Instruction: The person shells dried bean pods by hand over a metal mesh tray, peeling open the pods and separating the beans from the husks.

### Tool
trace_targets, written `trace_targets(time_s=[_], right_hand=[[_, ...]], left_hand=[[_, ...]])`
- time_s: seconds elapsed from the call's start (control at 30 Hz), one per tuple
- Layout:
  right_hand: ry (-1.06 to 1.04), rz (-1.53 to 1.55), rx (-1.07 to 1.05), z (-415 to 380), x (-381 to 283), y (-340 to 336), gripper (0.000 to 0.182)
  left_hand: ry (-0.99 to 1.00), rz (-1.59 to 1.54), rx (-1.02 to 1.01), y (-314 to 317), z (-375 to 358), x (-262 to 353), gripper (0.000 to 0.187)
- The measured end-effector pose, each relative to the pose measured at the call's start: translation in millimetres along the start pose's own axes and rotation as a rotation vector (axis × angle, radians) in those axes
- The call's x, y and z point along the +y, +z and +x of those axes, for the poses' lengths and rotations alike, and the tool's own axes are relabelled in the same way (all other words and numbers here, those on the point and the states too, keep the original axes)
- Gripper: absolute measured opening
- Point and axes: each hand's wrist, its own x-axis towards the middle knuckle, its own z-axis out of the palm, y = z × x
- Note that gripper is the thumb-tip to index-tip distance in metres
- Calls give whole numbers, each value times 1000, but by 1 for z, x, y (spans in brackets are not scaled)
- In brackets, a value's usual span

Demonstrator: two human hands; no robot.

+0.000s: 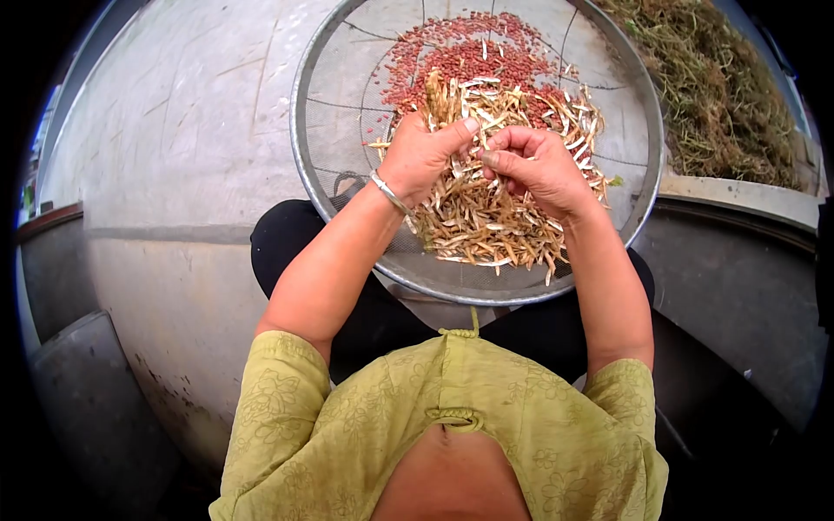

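My left hand point(424, 154), with a bangle at its wrist, is closed around a bunch of dry brown bean pods point(445, 100) that stick up past its fingers. Close beside it, my right hand point(537, 172) pinches at a pale dry pod between the two thumbs; the fingers partly cover this pod. Both hands are over a round mesh sieve point(304, 148) with a metal rim. Beneath them lies a heap of dry pods and husks point(491, 221). Red beans point(486, 52) are spread on the mesh behind the heap.
A pile of dried plant stalks point(721, 95) lies at the upper right, past a low pale ledge point(738, 195). The sieve's near side is over the person's dark-clothed legs point(291, 243). Pale concrete floor point(191, 113) extends to the left, with a dark panel point(95, 373) at lower left.
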Motion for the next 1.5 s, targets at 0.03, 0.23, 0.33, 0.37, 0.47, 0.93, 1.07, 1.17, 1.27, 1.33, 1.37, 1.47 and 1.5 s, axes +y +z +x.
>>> trace_targets(time_s=[0.03,0.23,0.33,0.37,0.47,0.93,1.07,1.17,1.27,1.33,1.37,1.47,1.5], right_hand=[[0,0,0,1,0,0,12],[-60,-24,29,1,0,-2,11],[-79,-2,44,0,1,-1,13],[-90,-7,60,0,2,-1,14],[-99,-50,97,2,4,2,15],[-153,-295,70,-2,-2,4,9],[-148,-264,70,-2,0,7,7],[-197,-272,96,0,6,6,8],[-172,-484,73,-1,3,0,8],[-127,-673,36,-3,-2,-1,9],[-118,-774,47,-4,-5,1,8],[-126,-767,86,-1,7,-4,8],[-142,-659,115,-1,8,-3,8]], left_hand=[[0,0,0,1,0,0,10],[-24,3,27,3,-1,4,13],[1,118,-10,3,-1,0,12],[0,101,-14,5,0,-2,11],[-4,81,-30,7,-1,-5,11],[34,147,43,7,-1,-5,10],[28,136,35,7,-1,-6,9],[1,123,41,7,-1,-5,9],[-2,136,50,7,-2,-4,9],[10,143,52,6,0,-5,8],[11,134,75,1,2,-8,8],[23,102,83,-7,7,-5,7],[34,101,75,-8,7,-3,6]])
